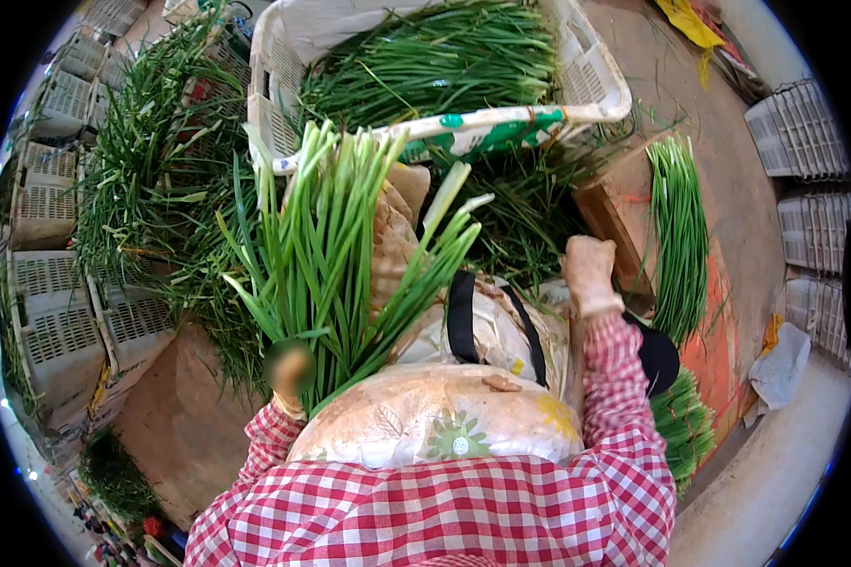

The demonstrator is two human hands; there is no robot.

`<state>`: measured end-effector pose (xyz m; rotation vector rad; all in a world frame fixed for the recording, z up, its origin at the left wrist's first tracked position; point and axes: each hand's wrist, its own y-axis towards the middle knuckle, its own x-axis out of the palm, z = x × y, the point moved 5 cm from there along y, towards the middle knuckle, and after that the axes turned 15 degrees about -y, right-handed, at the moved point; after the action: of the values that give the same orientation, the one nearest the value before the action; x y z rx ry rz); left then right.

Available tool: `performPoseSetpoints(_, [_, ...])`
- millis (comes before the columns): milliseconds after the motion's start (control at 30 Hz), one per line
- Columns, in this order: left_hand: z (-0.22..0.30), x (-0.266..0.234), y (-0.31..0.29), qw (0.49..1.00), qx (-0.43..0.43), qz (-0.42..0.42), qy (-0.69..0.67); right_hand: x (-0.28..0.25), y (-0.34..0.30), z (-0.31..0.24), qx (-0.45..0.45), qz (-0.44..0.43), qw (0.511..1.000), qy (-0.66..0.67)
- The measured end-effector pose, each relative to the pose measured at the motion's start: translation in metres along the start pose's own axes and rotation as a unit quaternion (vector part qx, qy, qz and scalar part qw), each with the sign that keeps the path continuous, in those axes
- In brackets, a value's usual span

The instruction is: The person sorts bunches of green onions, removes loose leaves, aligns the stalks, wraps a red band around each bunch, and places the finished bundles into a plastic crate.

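Observation:
My left hand [288, 373], partly blurred, closes round the lower end of a loose bunch of garlic chives [326, 255]. The pale cut ends of the bunch point up and away from me, and some stalks fan out to the right over my lap. My right hand [591, 269] is a fist beside the wooden block [619, 227]; whatever it may hold is hidden. Just right of that, a neat bundle of chives [679, 236] lies lengthwise on a reddish board.
Ahead stands a white plastic crate [596, 99] filled with chives. Loose leaves [161, 161] are heaped at the left, with more under the crate. White crates [57, 312] line the left side, others [804, 132] the right. Another chive bundle [686, 430] lies by my right elbow.

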<state>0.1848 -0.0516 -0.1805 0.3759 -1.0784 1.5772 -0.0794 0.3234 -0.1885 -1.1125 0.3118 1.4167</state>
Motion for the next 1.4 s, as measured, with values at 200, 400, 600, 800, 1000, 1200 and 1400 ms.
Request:
performPoseSetpoints(200, [0.0, -0.016, -0.009, 0.997, 0.043, 0.01, 0.068, -0.094, -0.035, -0.025, -0.108, 0.034, 0.615, 0.78])
performPoseSetpoints(400, [-0.001, -0.016, -0.006, 0.991, 0.064, 0.004, 0.12, -0.183, -0.067, -0.044, -0.307, -0.027, 0.575, 0.758])
performPoseSetpoints(600, [-0.001, -0.008, -0.003, 0.979, 0.081, -0.009, 0.186, -0.204, -0.076, -0.065, -0.267, -0.12, 0.552, 0.781])
performPoseSetpoints(800, [0.011, 0.023, -0.003, 0.952, 0.067, -0.049, 0.295, -0.184, -0.036, 0.039, 0.015, 0.305, 0.606, 0.735])
performPoseSetpoints(1000, [0.013, 0.026, 0.001, 0.895, 0.13, -0.134, 0.404, -0.189, -0.028, 0.051, 0.105, 0.426, 0.826, 0.355])
performPoseSetpoints(1200, [0.016, 0.042, 0.015, 0.943, 0.07, -0.102, 0.309, -0.242, -0.063, -0.05, -0.269, 0.419, 0.788, 0.363])
performPoseSetpoints(1400, [0.027, 0.065, 0.017, 0.978, 0.078, -0.046, 0.19, -0.228, -0.078, -0.059, -0.377, 0.113, 0.602, 0.695])
